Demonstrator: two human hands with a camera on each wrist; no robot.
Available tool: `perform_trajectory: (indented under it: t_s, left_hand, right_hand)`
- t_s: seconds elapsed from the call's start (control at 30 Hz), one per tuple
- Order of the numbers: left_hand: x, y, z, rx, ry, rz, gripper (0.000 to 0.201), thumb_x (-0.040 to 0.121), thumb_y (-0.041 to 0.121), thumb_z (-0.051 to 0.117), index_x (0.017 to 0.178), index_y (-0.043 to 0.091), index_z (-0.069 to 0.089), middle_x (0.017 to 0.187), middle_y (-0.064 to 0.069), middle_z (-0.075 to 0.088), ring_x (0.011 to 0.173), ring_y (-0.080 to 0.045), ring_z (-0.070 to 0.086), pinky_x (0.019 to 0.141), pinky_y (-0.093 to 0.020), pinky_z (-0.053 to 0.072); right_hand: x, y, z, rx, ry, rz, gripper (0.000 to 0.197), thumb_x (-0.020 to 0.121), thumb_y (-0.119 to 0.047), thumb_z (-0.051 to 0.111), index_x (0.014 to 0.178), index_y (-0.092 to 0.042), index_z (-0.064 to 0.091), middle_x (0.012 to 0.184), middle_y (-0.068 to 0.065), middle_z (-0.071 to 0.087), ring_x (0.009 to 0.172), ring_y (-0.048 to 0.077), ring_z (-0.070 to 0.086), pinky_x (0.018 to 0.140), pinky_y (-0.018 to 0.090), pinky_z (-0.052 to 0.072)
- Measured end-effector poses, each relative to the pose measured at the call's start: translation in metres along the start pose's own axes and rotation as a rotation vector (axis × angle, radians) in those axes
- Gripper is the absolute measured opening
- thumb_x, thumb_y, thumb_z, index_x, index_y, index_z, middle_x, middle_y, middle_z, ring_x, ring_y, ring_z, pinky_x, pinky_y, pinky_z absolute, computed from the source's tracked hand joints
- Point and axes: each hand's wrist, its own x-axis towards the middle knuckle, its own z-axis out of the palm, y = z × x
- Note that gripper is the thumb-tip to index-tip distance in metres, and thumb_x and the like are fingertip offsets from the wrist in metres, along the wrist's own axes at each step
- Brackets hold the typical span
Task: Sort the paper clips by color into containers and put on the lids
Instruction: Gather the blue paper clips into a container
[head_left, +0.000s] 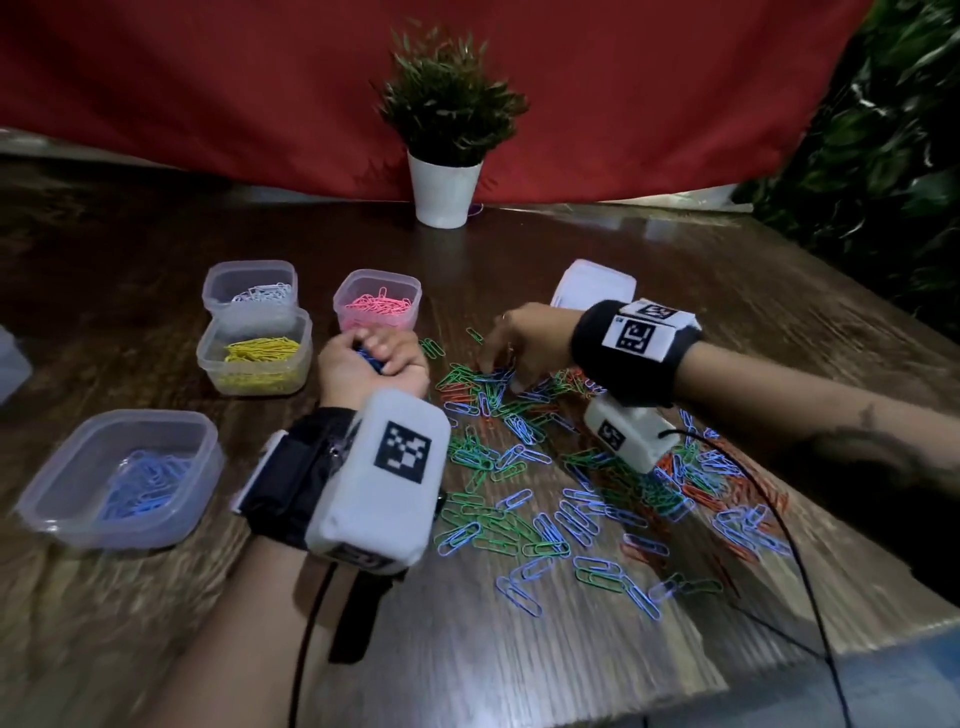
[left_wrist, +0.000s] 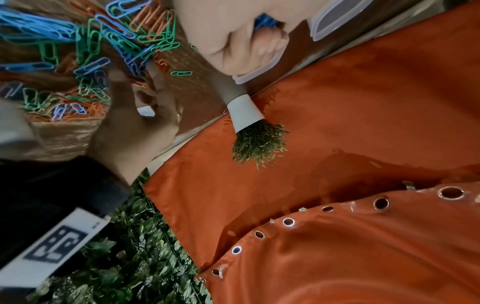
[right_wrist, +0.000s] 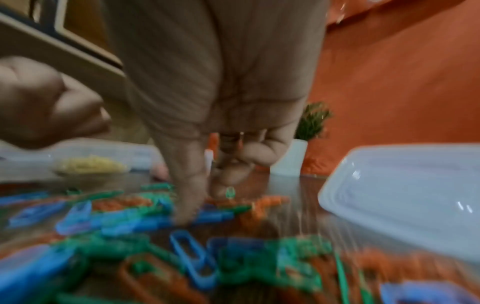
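Many blue clips (head_left: 574, 512) left in the pile; blue tub (head_left: 119, 478) nearest me, left. My left hand (head_left: 371, 366) fists a blue bunch, right hand (head_left: 519, 345) pinches at the pile, catch unclear. I'd lift singles to avoid green snags.

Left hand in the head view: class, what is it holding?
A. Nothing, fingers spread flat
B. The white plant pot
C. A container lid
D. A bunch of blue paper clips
D: the left hand is curled into a fist round blue paper clips, whose ends show between its fingers.
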Motion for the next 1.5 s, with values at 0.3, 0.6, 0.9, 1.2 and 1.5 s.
perform_trajectory:
  t_s: [0.3, 0.6, 0.9, 1.2, 1.5]
  left_hand:
    - [-0.002, -0.006, 0.002, 0.020, 0.043, 0.022, 0.021, 0.059, 0.008, 0.035, 0.039, 0.010, 0.034, 0.033, 0.003, 0.029, 0.022, -0.007, 0.026, 0.024, -0.014, 0.014]
    - [0.002, -0.009, 0.001, -0.062, 0.094, 0.046, 0.038, 0.096, 0.015, 0.028, 0.062, 0.007, 0.042, 0.036, -0.003, 0.046, 0.027, -0.013, 0.046, 0.032, -0.012, 0.037]
    - [-0.008, -0.024, 0.007, 0.116, 0.041, 0.005, 0.039, 0.099, 0.013, 0.025, 0.072, 0.006, 0.051, 0.054, -0.009, 0.060, 0.058, -0.017, 0.055, 0.059, -0.027, 0.045]
    - [-0.004, -0.001, 0.005, 0.014, -0.002, -0.035, 0.034, 0.077, 0.010, 0.038, 0.043, 0.012, 0.038, 0.033, 0.005, 0.033, 0.023, -0.007, 0.031, 0.025, -0.013, 0.019]
    - [0.000, 0.005, 0.002, 0.076, -0.049, -0.042, 0.044, 0.077, 0.010, 0.038, 0.034, 0.013, 0.033, 0.031, 0.005, 0.027, 0.022, -0.006, 0.026, 0.023, -0.015, 0.016]
  right_hand:
    - [0.003, 0.013, 0.013, 0.169, -0.004, -0.012, 0.016, 0.077, -0.013, 0.073, 0.092, -0.010, 0.067, 0.081, -0.003, 0.057, 0.079, 0.011, 0.049, 0.068, 0.018, 0.034]
    - [-0.024, 0.009, -0.011, 0.814, -0.002, -0.068, 0.021, 0.093, -0.002, 0.050, 0.074, -0.011, 0.049, 0.042, -0.009, 0.055, 0.033, -0.001, 0.044, 0.036, 0.011, 0.030]
    - [-0.028, -0.045, -0.038, 0.742, 0.190, -0.135, 0.016, 0.084, -0.002, 0.062, 0.077, -0.015, 0.060, 0.061, 0.001, 0.058, 0.041, 0.003, 0.046, 0.036, 0.014, 0.029]
    - [-0.035, -0.007, 0.006, 0.261, 0.014, -0.058, 0.020, 0.075, -0.004, 0.073, 0.094, -0.008, 0.073, 0.070, -0.010, 0.061, 0.050, -0.018, 0.049, 0.052, 0.000, 0.033]
    - [-0.028, -0.014, 0.006, 0.039, 0.053, 0.034, 0.018, 0.073, -0.015, 0.076, 0.089, -0.010, 0.072, 0.078, 0.000, 0.062, 0.076, 0.011, 0.052, 0.061, 0.019, 0.036]
